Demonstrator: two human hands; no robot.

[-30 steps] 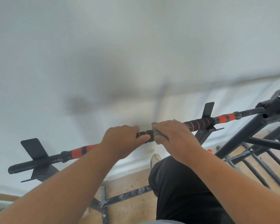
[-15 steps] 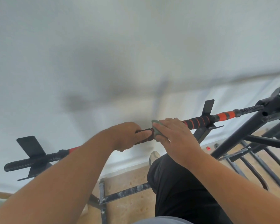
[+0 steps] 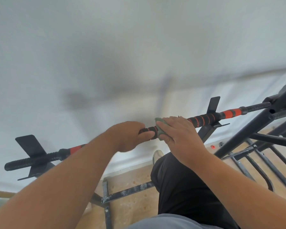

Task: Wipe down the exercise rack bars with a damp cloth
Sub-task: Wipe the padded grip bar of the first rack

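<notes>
A person's 2 bare hands work the middle of a black-and-orange bar [image 3: 203, 119] that runs low at left to high at right, resting on 2 black brackets. The left hand [image 3: 129, 136] curls round the padded grip, thumb along its near side. The right hand [image 3: 180, 131] wraps over a green cloth [image 3: 159, 128] bunched on the bar just beside the left thumb; only the cloth's left edge shows, the rest hidden under the palm & fingers. Both forearms cover much of the bar's left half, incl. most of the orange band there. The left bracket [image 3: 31, 146] is partly cut by the bar, its lower part in shadow. At right, the bar's threaded end meets the black rack frame [image 3: 248, 136], which is cut off by the picture's edge. Wall behind is blurred, w/ a soft grey smudge that can't be made out. No brand or writing can be read. Below: a black trouser leg [image 3: 180, 187], a shoe tip [image 3: 158, 155], tan floor [image 3: 135, 207], and a small red spot near the wall's foot, too small to identify
</notes>
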